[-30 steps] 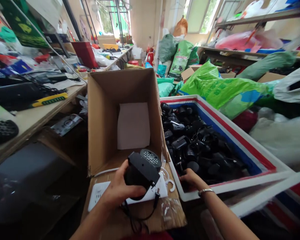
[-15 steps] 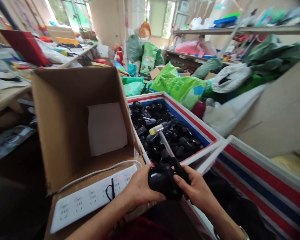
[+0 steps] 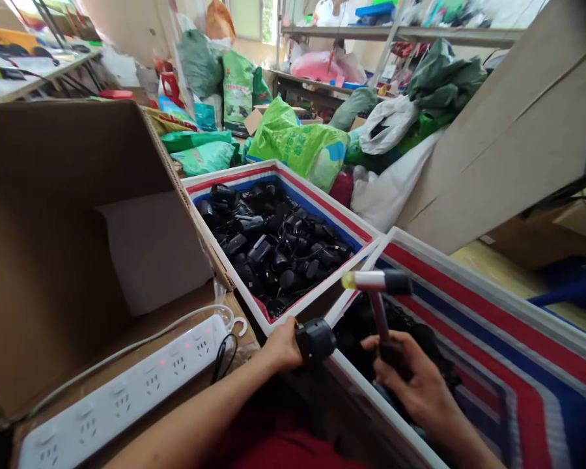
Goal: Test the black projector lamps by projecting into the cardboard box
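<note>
My left hand (image 3: 284, 345) is closed around a black rounded device (image 3: 317, 340), held over the gap by the near edge of the right-hand bin. What kind of device it is I cannot make out. In my right hand (image 3: 410, 378) is a mallet (image 3: 378, 306), gripped by its dark handle with the head up. The mallet's head has a yellowish tip on the left, a silvery middle and a black end on the right. Mallet and device are apart. Beyond my left hand, many similar black devices (image 3: 283, 241) with cables fill a striped bin (image 3: 334, 207).
A second striped bin (image 3: 469, 286) with dark items stands at the right. To the left is an open cardboard box (image 3: 73, 150), with a white power strip (image 3: 127, 391) in front. Filled bags (image 3: 297, 143) lie behind the bins, and a large board (image 3: 512, 137) leans at the right.
The view has swung right. My right hand has drawn the mallet away from the device and raised its head upright. My left hand still holds the device, now turned.
</note>
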Tool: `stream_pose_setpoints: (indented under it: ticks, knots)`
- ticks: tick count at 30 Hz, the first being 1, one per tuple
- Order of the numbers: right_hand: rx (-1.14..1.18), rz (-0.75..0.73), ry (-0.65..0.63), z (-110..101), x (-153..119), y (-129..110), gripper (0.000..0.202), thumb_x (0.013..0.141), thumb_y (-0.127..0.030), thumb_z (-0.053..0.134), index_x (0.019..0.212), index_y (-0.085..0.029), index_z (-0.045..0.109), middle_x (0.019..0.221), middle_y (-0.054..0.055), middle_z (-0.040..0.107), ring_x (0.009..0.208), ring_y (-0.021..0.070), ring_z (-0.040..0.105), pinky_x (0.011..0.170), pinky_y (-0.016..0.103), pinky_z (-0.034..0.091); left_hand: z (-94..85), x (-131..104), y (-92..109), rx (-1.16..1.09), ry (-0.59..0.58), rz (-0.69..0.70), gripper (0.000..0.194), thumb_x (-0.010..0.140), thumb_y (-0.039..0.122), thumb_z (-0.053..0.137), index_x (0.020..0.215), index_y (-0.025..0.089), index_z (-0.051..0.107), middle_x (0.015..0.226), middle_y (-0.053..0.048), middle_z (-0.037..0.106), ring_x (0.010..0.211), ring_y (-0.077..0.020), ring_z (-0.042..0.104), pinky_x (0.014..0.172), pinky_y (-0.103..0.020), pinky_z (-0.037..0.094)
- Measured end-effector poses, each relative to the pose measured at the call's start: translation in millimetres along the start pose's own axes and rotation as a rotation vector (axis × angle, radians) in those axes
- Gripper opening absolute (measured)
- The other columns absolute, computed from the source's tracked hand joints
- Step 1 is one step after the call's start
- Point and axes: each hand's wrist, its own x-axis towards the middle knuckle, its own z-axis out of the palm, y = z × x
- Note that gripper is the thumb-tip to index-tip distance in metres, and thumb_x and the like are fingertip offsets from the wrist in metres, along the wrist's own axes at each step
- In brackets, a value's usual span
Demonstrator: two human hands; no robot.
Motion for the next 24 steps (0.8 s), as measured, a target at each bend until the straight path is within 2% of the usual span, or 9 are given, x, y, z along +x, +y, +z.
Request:
stream_pose_setpoints:
  ticks: [4,7,9,12,14,15,17,19,24]
  knots:
    - [-0.038,0.129,-0.019,-17.9,-8.9,24.0,0.035,0.094,-0.045,0.033,0.112,-0.020,0.049,0.066,-0.004,0.049,0.049,0.0099,0.042,0.046,0.023,0.039,-1.5,12.2,-14.6,0.211,0.084,0.044,0.036,0.049,0.019,0.079,0.075,0.020,0.052,0.070,0.000,0.061,0.078,-0.0252,0.059,0.073,-0.041,0.045]
    - [-0.079,0.202,-0.004,-11.0,-13.7,33.7,0.033,0.090,-0.047,0.041,0.102,-0.018,0.053,0.069,-0.001,0.053,0.058,0.0128,0.050,0.053,0.025,0.045,-3.6,13.1,-18.4,0.307,0.089,0.076,0.036,0.050,0.022,0.079,0.073,0.021,0.051,0.064,0.002,0.057,0.068,-0.0222,0.057,0.066,-0.037,0.044]
    - [-0.030,0.225,-0.006,-4.8,-15.0,34.9,0.032,0.088,-0.047,0.047,0.103,-0.018,0.050,0.079,0.002,0.059,0.065,0.0152,0.057,0.058,0.027,0.049,-4.1,12.6,-18.0,0.347,0.076,0.098,0.033,0.053,0.024,0.078,0.073,0.020,0.052,0.065,0.002,0.057,0.066,-0.0206,0.056,0.063,-0.035,0.044]
    - [0.009,0.247,-0.085,0.8,-13.7,32.7,0.033,0.089,-0.046,0.045,0.107,-0.019,0.047,0.086,0.005,0.064,0.057,0.0153,0.061,0.053,0.029,0.052,-3.6,12.2,-15.5,0.390,0.056,0.123,0.028,0.059,0.027,0.076,0.074,0.018,0.055,0.067,0.003,0.057,0.065,-0.0179,0.056,0.064,-0.033,0.044]
    - [-0.127,0.192,-0.072,2.1,-11.8,32.7,0.035,0.089,-0.044,0.044,0.111,-0.017,0.049,0.081,0.006,0.067,0.055,0.0177,0.063,0.055,0.033,0.054,-2.9,11.9,-13.4,0.415,0.055,0.128,0.027,0.058,0.027,0.076,0.073,0.018,0.055,0.065,0.003,0.056,0.064,-0.0174,0.055,0.063,-0.032,0.043]
    - [-0.214,0.136,-0.036,2.6,-11.1,34.1,0.037,0.090,-0.042,0.043,0.115,-0.016,0.051,0.082,0.007,0.069,0.062,0.0206,0.066,0.061,0.035,0.055,-2.4,11.8,-12.5,0.424,0.060,0.127,0.028,0.057,0.027,0.076,0.072,0.018,0.055,0.064,0.003,0.056,0.064,-0.0181,0.056,0.063,-0.033,0.043]
    - [-0.337,0.000,0.065,4.6,-10.7,39.6,0.041,0.091,-0.038,0.042,0.124,-0.014,0.051,0.100,0.013,0.071,0.089,0.0257,0.068,0.080,0.039,0.054,-1.5,11.4,-11.3,0.435,0.081,0.123,0.029,0.055,0.026,0.076,0.072,0.019,0.054,0.065,0.001,0.057,0.067,-0.0214,0.057,0.063,-0.034,0.043]
    - [-0.380,-0.094,0.100,8.5,-11.4,48.2,0.044,0.093,-0.033,0.040,0.132,-0.013,0.047,0.119,0.014,0.065,0.105,0.0255,0.063,0.091,0.039,0.051,-0.3,11.3,-11.0,0.438,0.106,0.115,0.031,0.052,0.025,0.076,0.073,0.021,0.054,0.067,-0.002,0.060,0.072,-0.0271,0.060,0.064,-0.037,0.043]
    - [-0.471,-0.087,-0.057,17.7,-7.2,64.9,0.045,0.093,-0.025,0.036,0.136,-0.013,0.044,0.117,0.013,0.066,0.105,0.0253,0.065,0.088,0.040,0.054,2.8,11.5,-13.0,0.426,0.122,0.076,0.035,0.048,0.026,0.078,0.075,0.022,0.056,0.072,-0.007,0.065,0.080,-0.0373,0.063,0.068,-0.043,0.044]
